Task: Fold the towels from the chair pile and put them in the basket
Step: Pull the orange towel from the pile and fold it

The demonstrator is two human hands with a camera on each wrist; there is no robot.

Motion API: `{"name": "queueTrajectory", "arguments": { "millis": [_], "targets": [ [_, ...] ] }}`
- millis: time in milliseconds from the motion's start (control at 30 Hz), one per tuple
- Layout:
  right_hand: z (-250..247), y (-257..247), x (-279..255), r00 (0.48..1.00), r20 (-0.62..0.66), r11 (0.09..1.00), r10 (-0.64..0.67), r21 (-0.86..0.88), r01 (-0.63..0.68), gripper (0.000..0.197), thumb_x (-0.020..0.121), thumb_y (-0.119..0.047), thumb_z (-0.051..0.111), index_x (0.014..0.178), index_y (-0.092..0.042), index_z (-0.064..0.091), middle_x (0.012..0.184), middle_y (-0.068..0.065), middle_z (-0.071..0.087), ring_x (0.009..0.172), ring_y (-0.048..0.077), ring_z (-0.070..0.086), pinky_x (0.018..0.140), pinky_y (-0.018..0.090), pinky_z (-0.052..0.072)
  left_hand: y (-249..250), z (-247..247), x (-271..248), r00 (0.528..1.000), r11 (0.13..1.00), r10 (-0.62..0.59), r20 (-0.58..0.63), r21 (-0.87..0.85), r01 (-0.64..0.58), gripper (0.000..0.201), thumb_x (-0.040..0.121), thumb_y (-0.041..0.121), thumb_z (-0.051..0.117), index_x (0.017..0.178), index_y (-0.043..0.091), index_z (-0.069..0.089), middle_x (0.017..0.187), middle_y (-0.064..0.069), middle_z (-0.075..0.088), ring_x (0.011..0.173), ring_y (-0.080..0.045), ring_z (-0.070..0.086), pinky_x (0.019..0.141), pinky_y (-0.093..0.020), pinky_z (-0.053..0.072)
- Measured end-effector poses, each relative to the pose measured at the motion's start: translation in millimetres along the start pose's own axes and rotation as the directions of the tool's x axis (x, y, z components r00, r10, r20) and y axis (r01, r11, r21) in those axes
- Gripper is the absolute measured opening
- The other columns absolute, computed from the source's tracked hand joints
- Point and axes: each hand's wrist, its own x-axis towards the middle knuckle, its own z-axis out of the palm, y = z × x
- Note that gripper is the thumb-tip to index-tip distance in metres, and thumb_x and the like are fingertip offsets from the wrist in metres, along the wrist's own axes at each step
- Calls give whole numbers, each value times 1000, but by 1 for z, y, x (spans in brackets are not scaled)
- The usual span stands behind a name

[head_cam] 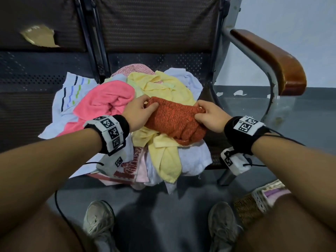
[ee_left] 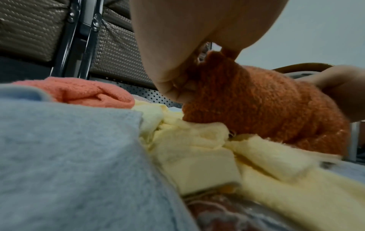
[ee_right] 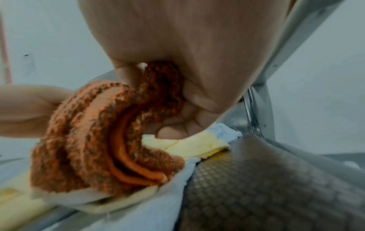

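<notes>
An orange knobbly towel [head_cam: 174, 120] lies folded on top of the pile of towels [head_cam: 160, 91] on the chair seat. My left hand [head_cam: 140, 110] pinches its left end, thumb on top. My right hand [head_cam: 211, 115] pinches its right end. In the left wrist view the orange towel [ee_left: 256, 103] bunches under my left hand [ee_left: 177, 87] above a yellow towel [ee_left: 197, 156]. The right wrist view shows the orange towel [ee_right: 102, 140] folded in layers, its corner held in my right hand [ee_right: 177, 96]. A woven basket [head_cam: 251, 208] stands on the floor at lower right, partly hidden by my right arm.
A pink towel [head_cam: 103, 100], a striped white towel [head_cam: 71, 90] and yellow towels [head_cam: 163, 157] spread over the seat and hang off its front edge. The chair's wooden armrest [head_cam: 272, 57] rises at right. My shoes [head_cam: 100, 220] stand on the grey floor below.
</notes>
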Motion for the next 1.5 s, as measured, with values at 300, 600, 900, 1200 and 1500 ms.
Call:
{"name": "queueTrajectory", "arguments": {
  "millis": [300, 600, 900, 1200, 1500],
  "targets": [
    [21, 26, 12, 971, 87, 973, 223, 35, -226, 12, 100, -11, 48, 106, -11, 58, 103, 16, 69, 95, 38, 71, 85, 52, 59, -1, 9, 10, 952, 949, 257, -163, 228, -217, 41, 82, 45, 59, 117, 24, 58, 119, 0, 56, 109, -18, 53, 96, -40, 47],
    [23, -10, 5, 985, -45, 938, -165, -315, 142, 44, 94, -40, 56, 134, -22, 57, 128, 1, 62, 110, 19, 61, 97, 32, 48, -3, 16, 5, 928, 834, 180, 326, 449, -320, 76, 68, 27, 75, 138, 27, 46, 126, -2, 61, 114, -26, 56, 96, -43, 47],
    [9, -32, -25, 988, 75, 906, -132, -396, 151, 68, 87, -21, 71, 148, -14, 41, 130, 9, 63, 117, 26, 60, 101, 36, 47, 16, -11, 1, 955, 962, 236, 181, 98, -257, 38, 81, 18, 77, 116, 24, 64, 101, 1, 71, 89, -17, 68, 84, -39, 58],
    [-23, -62, -92, 990, 112, 996, -89, 5, 89, 65, 62, -60, 86, 117, -43, 57, 105, -20, 72, 94, -3, 69, 77, 11, 53, 91, -25, -30, 908, 930, 354, 224, -183, -317, 33, 68, 22, 90, 96, 28, 73, 94, 8, 73, 91, -10, 69, 86, -32, 57],
    [-106, 41, -197, 972, -162, 967, 171, 218, -134, 40, 81, -39, 81, 117, -28, 68, 107, -6, 77, 96, 12, 74, 96, 36, 56, 205, 126, -42, 952, 747, 218, 213, -664, -22, 64, 69, 37, 88, 120, 19, 54, 112, -3, 69, 93, -10, 71, 79, -27, 57]
  ]
}}
